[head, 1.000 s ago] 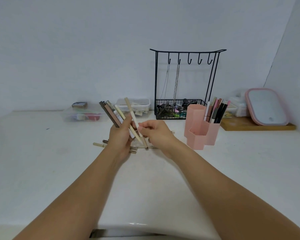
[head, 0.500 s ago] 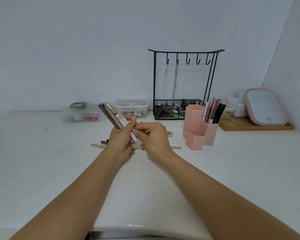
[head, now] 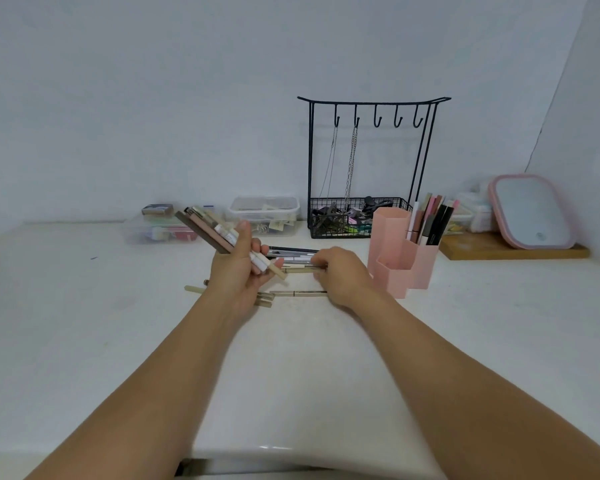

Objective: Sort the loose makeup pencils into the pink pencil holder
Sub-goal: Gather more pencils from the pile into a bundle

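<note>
Soft, even light fills the room, a little cool and dull. Shadows under the forearms are faint. The white table (head: 84, 341) shows a small glare spot at its near edge. Wide-angle bending curves the wall corner on the right. The fingers of the right hand (head: 340, 275) look slightly blurred.

Mid-frame, loose pencils (head: 298, 270) lie on the table (head: 84, 323) — holder (head: 400, 258) right of them, wire rack (head: 368, 168) behind.
</note>
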Tool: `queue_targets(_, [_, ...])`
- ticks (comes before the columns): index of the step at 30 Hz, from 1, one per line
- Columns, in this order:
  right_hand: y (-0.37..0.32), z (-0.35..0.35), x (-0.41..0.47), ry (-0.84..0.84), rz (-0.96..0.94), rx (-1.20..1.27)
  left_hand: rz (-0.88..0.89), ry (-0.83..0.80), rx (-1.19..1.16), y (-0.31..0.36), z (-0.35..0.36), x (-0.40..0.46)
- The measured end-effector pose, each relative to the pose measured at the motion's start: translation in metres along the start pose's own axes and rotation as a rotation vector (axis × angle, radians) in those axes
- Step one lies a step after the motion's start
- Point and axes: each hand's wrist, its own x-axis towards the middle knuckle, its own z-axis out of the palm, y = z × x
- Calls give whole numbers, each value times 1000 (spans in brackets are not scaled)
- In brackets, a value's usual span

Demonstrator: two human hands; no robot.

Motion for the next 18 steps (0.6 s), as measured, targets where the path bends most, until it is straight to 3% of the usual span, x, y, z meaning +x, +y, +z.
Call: queue_targets(18, [-3,-2,2,-21,-29,-47,80,57,114,-4,-3,6])
